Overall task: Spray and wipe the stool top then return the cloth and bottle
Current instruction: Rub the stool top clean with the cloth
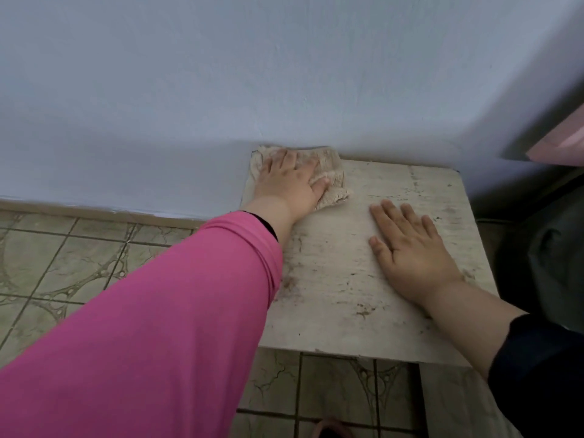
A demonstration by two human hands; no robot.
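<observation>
My left hand (pixel 286 181) had its fingers (pixel 278 161) spread flat, pressing the cloth (pixel 328 172) into the far left corner of the stool top (pixel 341 279) by the wall (pixel 221 74). My right hand (pixel 410 251) lay open and empty, bracing. I judged wiping underway; grime remained nearer me, so the next strokes should come back. I saw no bottle.

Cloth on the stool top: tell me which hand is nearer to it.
Left. The left hand lies flat on the cloth at the stool top's far corner; the right hand rests on bare surface, apart from it.
</observation>
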